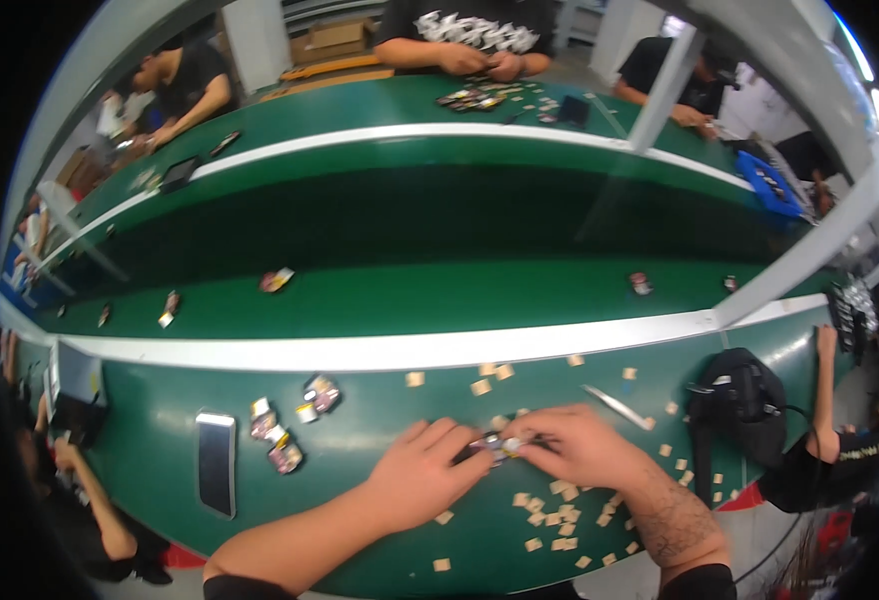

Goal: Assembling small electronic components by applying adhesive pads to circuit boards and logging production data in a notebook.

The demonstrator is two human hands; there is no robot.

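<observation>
Two hands meet over a green worktable (pixel 380 520): the left hand (pixel 428 478) rests fingers together beside a small purple-and-white packet (pixel 492 446), the right hand (pixel 572 446) pinches it with closed fingertips, small tan squares (pixel 550 517) scattered around them.

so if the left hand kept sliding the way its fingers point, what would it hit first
The left hand points up and right, fingertips already at the small dark part both hands hold. Straight on it would meet that part, then the right hand just behind it.
</observation>
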